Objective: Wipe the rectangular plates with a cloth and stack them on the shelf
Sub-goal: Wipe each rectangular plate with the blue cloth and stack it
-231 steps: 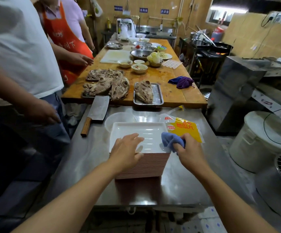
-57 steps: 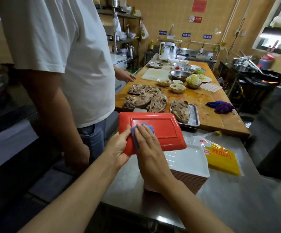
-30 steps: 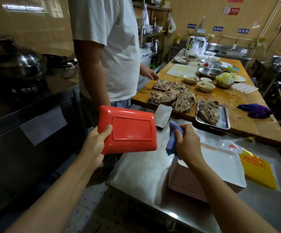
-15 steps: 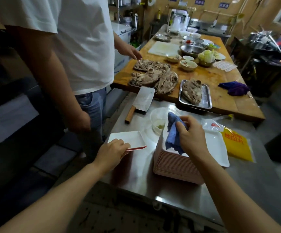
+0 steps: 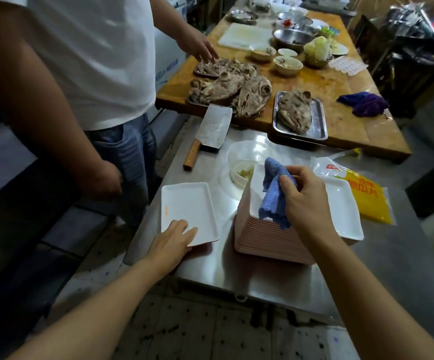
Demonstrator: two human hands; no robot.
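Note:
A rectangular plate [image 5: 187, 206], white on top with a red underside, lies at the left edge of the steel table [image 5: 262, 271]. My left hand [image 5: 171, 242] holds its near edge, fingers on top. To its right stands a tall stack of the same plates [image 5: 270, 240]. My right hand [image 5: 304, 201] grips a bunched blue cloth [image 5: 273, 196] over the left part of the stack's top plate [image 5: 340, 209]. No shelf is in view.
A person in a white shirt [image 5: 93, 61] stands close on the left. A cleaver [image 5: 210, 131], a plastic tub [image 5: 244, 162] and a yellow bag [image 5: 366, 196] lie behind the stack. Beyond, a wooden table [image 5: 340, 120] holds a meat tray [image 5: 299, 115], bowls and a purple cloth [image 5: 363, 103].
The plate was held up red side out and rubbed with the cloth, then turned white side up and lowered to the table's left edge. My right hand carried the cloth back over the stack.

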